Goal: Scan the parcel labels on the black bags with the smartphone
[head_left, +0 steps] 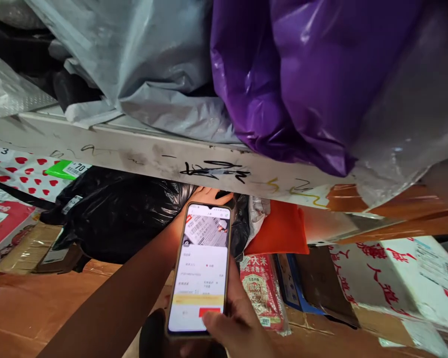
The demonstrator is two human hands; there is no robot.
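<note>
Phone (pixel 201 268), gripped by right hand (pixel 239 325), hides most of left hand (pixel 206 195) against black bag (pixel 127 219), its grip unclear.

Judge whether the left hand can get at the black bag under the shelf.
Probably yes: the left hand lies against the black bag below the shelf, nothing between them. The phone, in the right hand, sits nearer the camera.

We are in a parcel depot's storeroom: a scuffed white shelf (pixel 164 154) with handwritten marks is crammed with grey mailer bags (pixel 142 59), a purple bag (pixel 302 74), labelled black parcels (pixel 115 214) and taped cartons (pixel 392 283).
</note>
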